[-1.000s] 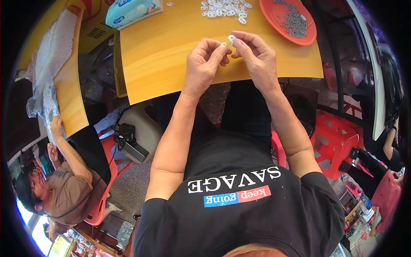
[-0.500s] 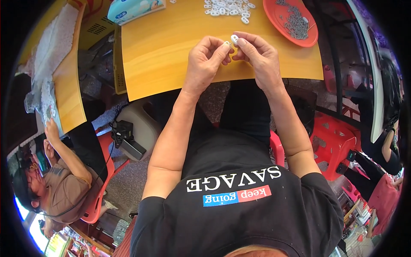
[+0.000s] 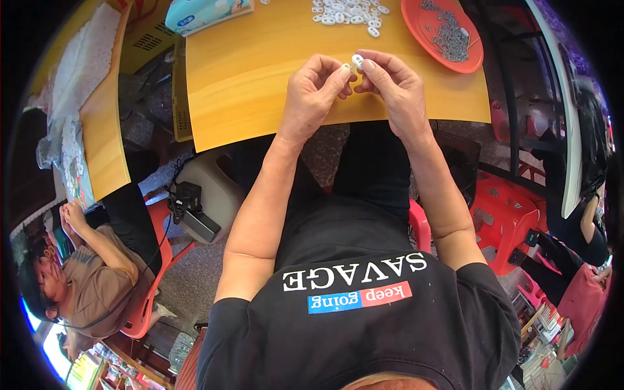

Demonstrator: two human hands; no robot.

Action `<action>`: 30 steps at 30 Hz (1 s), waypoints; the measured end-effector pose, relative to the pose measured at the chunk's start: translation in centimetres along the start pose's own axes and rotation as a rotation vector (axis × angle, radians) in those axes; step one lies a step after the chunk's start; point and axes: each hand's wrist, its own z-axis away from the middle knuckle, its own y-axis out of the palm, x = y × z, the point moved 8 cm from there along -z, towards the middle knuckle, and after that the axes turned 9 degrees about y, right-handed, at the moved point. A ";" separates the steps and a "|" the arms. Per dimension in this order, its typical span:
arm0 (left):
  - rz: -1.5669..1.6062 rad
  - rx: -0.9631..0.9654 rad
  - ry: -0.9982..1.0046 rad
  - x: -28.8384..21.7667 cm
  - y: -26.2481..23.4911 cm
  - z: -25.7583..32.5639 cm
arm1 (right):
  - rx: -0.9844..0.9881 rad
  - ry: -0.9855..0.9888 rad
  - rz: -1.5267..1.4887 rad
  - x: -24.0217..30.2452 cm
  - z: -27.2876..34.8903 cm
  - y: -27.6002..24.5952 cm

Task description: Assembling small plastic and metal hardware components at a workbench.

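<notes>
Over the near part of the yellow table (image 3: 240, 97), both of my hands work close together. Between the thumb and fingers of my right hand (image 3: 394, 81) is a small white oval plastic piece (image 3: 357, 61) with holes in it. My left hand (image 3: 314, 91) is pinched beside it, its thumb and forefinger on a tiny thing at the tips, too small to make out. Beyond my hands lies a loose pile of white oval plastic pieces (image 3: 348, 11). To the right, a red plate (image 3: 473, 62) holds many small grey metal parts (image 3: 450, 39).
A blue tissue pack (image 3: 208, 13) lies at the far left of the table. On the left, a person (image 3: 97, 273) sits in a red chair at another table (image 3: 107, 130) with plastic bags. A red stool (image 3: 507, 221) stands at my right.
My hands keep almost the same place and grip. The person on the left has drawn a hand back from the bag, bringing both hands together.
</notes>
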 end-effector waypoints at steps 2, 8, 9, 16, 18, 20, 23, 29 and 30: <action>0.000 0.003 0.001 0.1 0.0 0.0 | 0.005 -0.010 0.006 0.1 0.0 0.1; -0.005 0.005 0.025 0.1 -0.1 0.0 | 0.002 0.012 0.014 -0.2 -0.1 0.1; -0.004 0.006 0.027 0.1 -0.1 0.0 | 0.002 0.012 0.014 -0.2 -0.1 0.0; 0.008 -0.012 0.028 0.1 -0.2 -0.1 | -0.045 -0.141 0.192 0.9 0.5 0.6; -0.003 -0.005 0.020 -0.1 -0.2 0.0 | -0.059 -0.208 0.256 1.2 0.6 0.8; -0.014 0.002 0.012 -0.1 -0.1 0.0 | -0.059 -0.206 0.231 1.1 0.6 0.9; -0.004 0.010 0.015 0.0 -0.1 0.1 | -0.055 -0.200 0.223 1.1 0.5 0.9; -0.015 -0.003 0.021 0.0 -0.1 0.1 | -0.038 -0.192 0.210 1.1 0.5 0.9; -0.017 -0.005 0.020 0.0 -0.1 0.1 | -0.039 -0.192 0.210 1.1 0.5 0.9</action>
